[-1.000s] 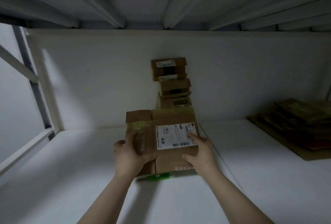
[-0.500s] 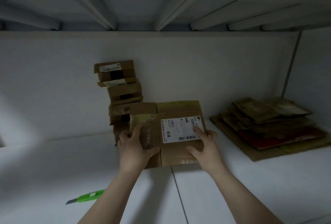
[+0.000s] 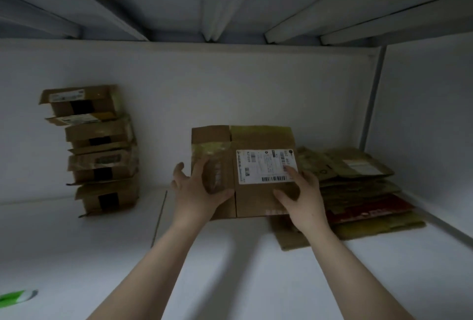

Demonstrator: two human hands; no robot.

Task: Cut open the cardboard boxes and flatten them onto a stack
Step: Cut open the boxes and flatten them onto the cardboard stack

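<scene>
Head view: both hands point(image 3: 252, 193) hold flattened box point(image 3: 243, 168) beside stack point(image 3: 358, 191)

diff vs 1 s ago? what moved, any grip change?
The flattened box, held by the left hand and the right hand, went right: from in front of the stack of uncut boxes to the left edge of the flat pile. No grip change, nothing let go. Stack, pile and the green cutter on the table stayed put; the view swung right too.
</scene>
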